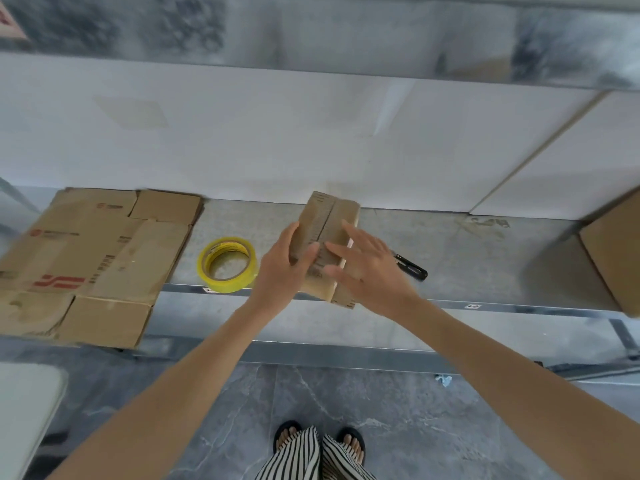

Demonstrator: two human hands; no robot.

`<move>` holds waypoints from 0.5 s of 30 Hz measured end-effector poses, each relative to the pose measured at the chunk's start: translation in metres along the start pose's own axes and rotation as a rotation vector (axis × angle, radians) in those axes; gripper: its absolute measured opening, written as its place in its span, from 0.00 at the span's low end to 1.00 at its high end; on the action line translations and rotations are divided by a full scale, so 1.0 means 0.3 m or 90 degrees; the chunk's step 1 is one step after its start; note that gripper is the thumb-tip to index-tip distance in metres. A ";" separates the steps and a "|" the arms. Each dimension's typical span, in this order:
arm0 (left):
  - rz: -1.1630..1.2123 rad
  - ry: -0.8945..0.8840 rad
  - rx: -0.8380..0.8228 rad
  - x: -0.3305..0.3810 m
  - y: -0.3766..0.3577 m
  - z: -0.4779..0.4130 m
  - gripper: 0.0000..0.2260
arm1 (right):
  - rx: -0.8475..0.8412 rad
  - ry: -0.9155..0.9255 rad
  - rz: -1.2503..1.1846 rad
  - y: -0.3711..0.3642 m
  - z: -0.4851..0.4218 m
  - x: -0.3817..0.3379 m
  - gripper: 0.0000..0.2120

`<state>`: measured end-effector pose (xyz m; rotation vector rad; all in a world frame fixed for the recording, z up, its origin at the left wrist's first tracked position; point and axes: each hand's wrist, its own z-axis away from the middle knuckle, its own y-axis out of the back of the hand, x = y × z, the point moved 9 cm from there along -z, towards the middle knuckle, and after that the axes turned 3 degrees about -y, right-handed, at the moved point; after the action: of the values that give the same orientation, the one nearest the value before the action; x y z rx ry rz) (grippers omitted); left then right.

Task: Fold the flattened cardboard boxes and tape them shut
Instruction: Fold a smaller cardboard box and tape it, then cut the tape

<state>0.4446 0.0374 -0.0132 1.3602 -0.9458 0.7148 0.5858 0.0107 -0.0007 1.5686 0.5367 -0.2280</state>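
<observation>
A small folded cardboard box [329, 220] stands on the metal shelf [467, 258] in the middle, a strip of tape running along its top seam. My left hand [280, 268] grips its left side, thumb over the top. My right hand [367, 268] lies flat with straight fingers on the box top, over the tape. A roll of yellow tape [227, 265] lies flat on the shelf, left of the box. A stack of flattened cardboard boxes [86, 258] with red print fills the shelf's left end.
A black utility knife [412, 266] lies on the shelf just right of my right hand. A large cardboard box [616, 251] stands at the far right. A white wall backs the shelf. Below are a grey tiled floor and my sandalled feet.
</observation>
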 end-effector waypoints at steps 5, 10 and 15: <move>-0.128 -0.081 -0.141 0.023 0.001 -0.068 0.22 | 0.057 -0.086 -0.031 0.143 -0.077 0.087 0.22; -0.359 -0.125 -0.123 0.081 0.036 -0.113 0.19 | -0.074 -0.101 -0.055 0.090 -0.130 0.092 0.23; -0.486 -0.103 -0.193 0.058 -0.040 -0.032 0.38 | -0.044 -0.127 0.008 0.079 -0.083 0.112 0.23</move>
<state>0.4647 0.0439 -0.0033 1.3748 -0.5515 -0.1153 0.6215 0.0420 0.0069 1.4622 0.3743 -0.3485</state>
